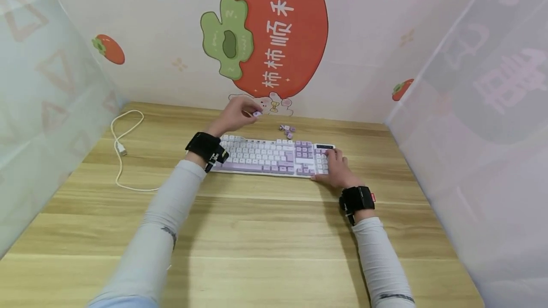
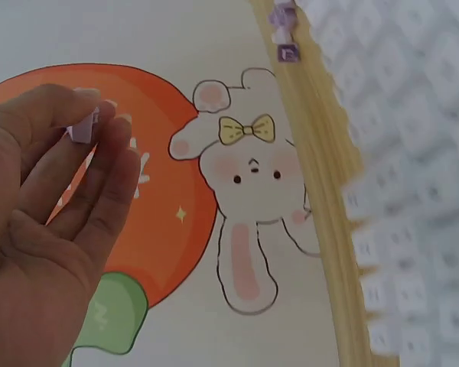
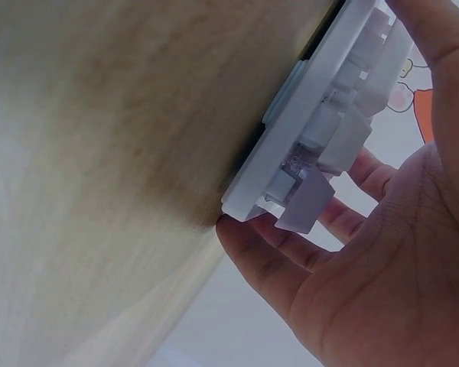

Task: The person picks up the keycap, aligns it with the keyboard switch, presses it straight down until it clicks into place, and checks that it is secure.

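Observation:
A white and purple keyboard lies on the wooden table. Above its back edge, left of centre, my left hand pinches a small purple keycap between thumb and fingers. At the keyboard's right end, my right hand holds it, thumb at the near edge and fingers over the number pad side. In the right wrist view, the fingers of the right hand curl round the end of the keyboard, beside its raised keys. A few loose purple and white keycaps sit just behind the keyboard.
A white cable with a USB plug loops over the left side of the table. Behind the table stands a printed backdrop with persimmons and a rabbit. Pale side walls enclose the table left and right.

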`<state>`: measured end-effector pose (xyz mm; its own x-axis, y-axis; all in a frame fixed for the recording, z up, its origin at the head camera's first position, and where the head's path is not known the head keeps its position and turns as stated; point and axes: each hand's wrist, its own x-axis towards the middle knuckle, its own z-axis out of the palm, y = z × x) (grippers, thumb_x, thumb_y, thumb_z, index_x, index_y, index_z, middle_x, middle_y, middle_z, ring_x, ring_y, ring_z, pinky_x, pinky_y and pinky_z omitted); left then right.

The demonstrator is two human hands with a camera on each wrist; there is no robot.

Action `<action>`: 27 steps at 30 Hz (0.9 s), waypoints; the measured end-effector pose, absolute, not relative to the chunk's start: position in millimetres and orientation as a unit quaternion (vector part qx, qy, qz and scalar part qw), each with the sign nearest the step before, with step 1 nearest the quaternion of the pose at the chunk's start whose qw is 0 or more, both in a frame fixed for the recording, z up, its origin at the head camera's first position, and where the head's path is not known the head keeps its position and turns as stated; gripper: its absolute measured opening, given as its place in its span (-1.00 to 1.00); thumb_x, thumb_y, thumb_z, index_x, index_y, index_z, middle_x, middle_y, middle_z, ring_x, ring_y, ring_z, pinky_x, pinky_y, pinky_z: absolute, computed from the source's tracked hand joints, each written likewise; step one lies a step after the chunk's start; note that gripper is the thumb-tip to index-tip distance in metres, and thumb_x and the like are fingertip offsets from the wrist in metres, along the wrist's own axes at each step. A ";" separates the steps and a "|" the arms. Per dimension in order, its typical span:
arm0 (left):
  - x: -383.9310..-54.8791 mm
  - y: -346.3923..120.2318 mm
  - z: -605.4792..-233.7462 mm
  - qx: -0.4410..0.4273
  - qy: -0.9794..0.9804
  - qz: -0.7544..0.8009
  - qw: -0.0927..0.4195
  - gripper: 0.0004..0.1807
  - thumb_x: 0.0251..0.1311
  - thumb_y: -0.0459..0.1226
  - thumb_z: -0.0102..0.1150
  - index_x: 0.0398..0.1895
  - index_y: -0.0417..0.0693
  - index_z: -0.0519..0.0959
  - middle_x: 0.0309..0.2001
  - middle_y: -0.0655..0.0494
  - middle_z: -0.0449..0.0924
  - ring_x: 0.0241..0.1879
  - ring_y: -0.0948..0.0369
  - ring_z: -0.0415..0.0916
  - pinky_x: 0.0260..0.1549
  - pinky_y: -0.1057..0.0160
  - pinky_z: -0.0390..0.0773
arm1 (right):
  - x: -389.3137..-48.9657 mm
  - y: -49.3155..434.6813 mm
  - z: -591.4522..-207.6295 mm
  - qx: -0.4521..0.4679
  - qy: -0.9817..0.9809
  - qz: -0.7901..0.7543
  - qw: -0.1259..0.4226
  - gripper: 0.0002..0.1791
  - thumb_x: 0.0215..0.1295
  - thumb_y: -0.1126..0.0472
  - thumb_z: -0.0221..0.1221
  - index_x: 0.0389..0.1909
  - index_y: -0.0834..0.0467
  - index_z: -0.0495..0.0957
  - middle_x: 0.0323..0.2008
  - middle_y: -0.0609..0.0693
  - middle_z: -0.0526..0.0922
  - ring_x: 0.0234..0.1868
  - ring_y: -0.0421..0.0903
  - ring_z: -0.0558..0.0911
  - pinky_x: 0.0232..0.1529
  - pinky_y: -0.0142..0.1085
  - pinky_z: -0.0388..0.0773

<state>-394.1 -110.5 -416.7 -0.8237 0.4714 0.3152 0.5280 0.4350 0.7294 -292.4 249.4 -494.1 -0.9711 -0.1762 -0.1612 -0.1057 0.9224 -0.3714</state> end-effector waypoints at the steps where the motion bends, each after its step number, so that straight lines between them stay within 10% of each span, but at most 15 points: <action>1: -390.8 -115.5 -417.4 -0.296 -0.851 -0.434 0.024 -0.73 0.22 -0.45 0.33 0.00 -0.27 0.70 -0.08 -0.15 0.71 -0.16 0.07 0.65 -0.16 0.22 0.63 | -292.6 249.4 -493.8 -0.074 0.975 -0.185 0.095 0.08 0.20 -0.19 0.40 0.45 0.30 0.01 0.51 0.43 -0.15 0.44 0.44 0.07 0.43 0.26 0.17; 13: -335.2 -183.0 -447.9 -0.279 -0.889 -0.361 -0.034 -0.74 0.29 -0.40 0.31 0.03 -0.27 0.70 -0.01 -0.14 0.69 -0.07 0.00 0.65 -0.02 -0.02 0.64 | -291.0 247.4 -494.0 -0.084 0.972 -0.200 0.093 0.06 0.21 -0.13 0.41 0.43 0.31 -0.01 0.50 0.44 -0.17 0.42 0.45 0.06 0.43 0.27 0.15; 21: -305.2 -212.0 -462.1 -0.270 -0.900 -0.340 -0.040 -0.84 0.21 -0.41 0.38 -0.15 -0.28 0.77 -0.19 -0.13 0.77 -0.39 0.16 0.54 -0.43 0.31 0.49 | -293.0 249.7 -496.1 -0.077 0.974 -0.190 0.097 0.08 0.21 -0.18 0.39 0.46 0.30 0.00 0.52 0.44 -0.18 0.46 0.45 0.02 0.42 0.27 0.17; 27: -297.9 -220.1 -466.8 -0.258 -0.907 -0.333 -0.020 -0.88 0.13 -0.44 0.43 -0.25 -0.27 0.78 -0.27 -0.08 0.77 -0.35 0.17 0.63 -0.37 0.32 0.58 | -294.0 251.9 -497.0 -0.074 0.975 -0.182 0.099 0.07 0.22 -0.17 0.39 0.46 0.31 0.00 0.52 0.44 -0.17 0.47 0.46 0.02 0.42 0.28 0.17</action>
<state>-297.9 -220.1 -466.8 -0.8658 0.4818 0.1350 0.4547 0.6450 0.6141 -294.0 251.9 -497.0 -0.9696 -0.1803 -0.1655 -0.1084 0.9225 -0.3704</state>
